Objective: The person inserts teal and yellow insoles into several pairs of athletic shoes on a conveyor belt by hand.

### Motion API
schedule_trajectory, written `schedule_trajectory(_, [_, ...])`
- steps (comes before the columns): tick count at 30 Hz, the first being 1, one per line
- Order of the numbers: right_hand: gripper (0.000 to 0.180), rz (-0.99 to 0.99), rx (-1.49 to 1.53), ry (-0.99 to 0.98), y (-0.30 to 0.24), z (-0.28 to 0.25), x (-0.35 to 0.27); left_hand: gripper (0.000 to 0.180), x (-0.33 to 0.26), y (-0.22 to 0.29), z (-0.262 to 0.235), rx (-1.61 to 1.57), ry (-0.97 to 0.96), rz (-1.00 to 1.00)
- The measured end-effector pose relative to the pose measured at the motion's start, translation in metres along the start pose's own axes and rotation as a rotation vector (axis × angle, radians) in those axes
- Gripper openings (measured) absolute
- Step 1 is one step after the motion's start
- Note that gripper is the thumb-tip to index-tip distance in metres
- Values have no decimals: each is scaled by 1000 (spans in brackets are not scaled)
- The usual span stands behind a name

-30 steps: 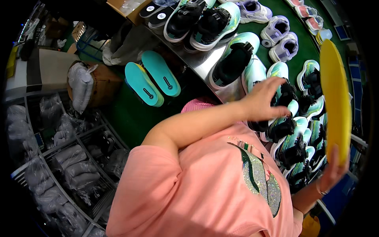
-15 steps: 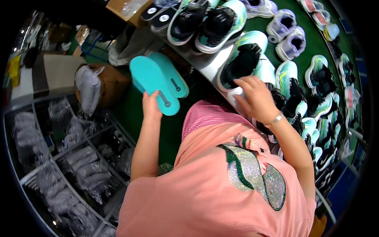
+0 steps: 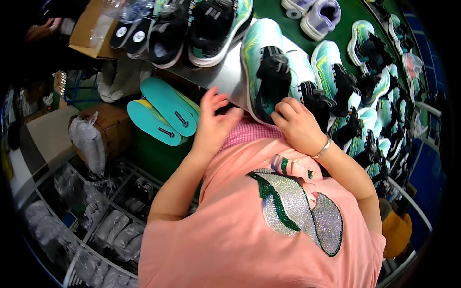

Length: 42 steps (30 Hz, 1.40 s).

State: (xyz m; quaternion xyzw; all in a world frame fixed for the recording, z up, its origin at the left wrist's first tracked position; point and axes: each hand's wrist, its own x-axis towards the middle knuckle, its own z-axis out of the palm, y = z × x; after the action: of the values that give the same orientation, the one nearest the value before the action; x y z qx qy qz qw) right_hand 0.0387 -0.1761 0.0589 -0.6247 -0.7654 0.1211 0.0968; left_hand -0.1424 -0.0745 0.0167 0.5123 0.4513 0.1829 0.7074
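Observation:
A teal and white sports shoe point(image 3: 259, 57) with a black tongue lies on the metal table edge point(image 3: 225, 77) in front of me. My right hand point(image 3: 297, 126), with a bracelet on its wrist, grips the shoe at its black heel opening. My left hand point(image 3: 215, 124) is at the table edge just left of the shoe's heel. Its fingers are spread and I see nothing in it. Two teal insoles point(image 3: 165, 113) lie stacked to the left of that hand, a short gap away.
Several matching teal shoes point(image 3: 365, 96) fill the green surface on the right, and black shoes point(image 3: 192, 29) lie at the top. A cardboard box point(image 3: 91, 29) sits top left. Wire shelves with bagged items point(image 3: 96, 225) stand lower left. A yellow object point(image 3: 396, 230) is at the right.
My left hand held up a teal insole half a second ago; it is now empty beside the shoe's heel. My right hand moved down from the row of shoes onto this shoe's heel.

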Motion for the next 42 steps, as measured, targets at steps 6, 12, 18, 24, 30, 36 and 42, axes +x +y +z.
schedule_trajectory(6, [23, 296, 310, 160, -5, 0, -30, 68, 36, -31, 39, 249, -227, 58])
schedule_trajectory(12, [25, 494, 435, 208, -7, 0, -45, 70, 17, -17, 32, 208, -333, 67])
schedule_trajectory(18, [22, 459, 408, 177, -5, -4, -43, 71, 12, -25, 34, 168, -301, -54])
schedule_trajectory(24, [19, 484, 711, 209, -24, -30, -10, 68, 16, -16, 44, 199, -274, 6])
schedule_trajectory(30, [17, 768, 751, -245, 5, 5, 23, 65, 18, -14, 47, 370, -327, 69])
schedule_trajectory(36, [22, 636, 285, -505, 6, 34, 44, 66, 22, -14, 44, 396, -368, 117])
schedule_trajectory(42, [27, 640, 268, -455, 16, 71, 40, 55, 21, -22, 47, 508, -289, 283])
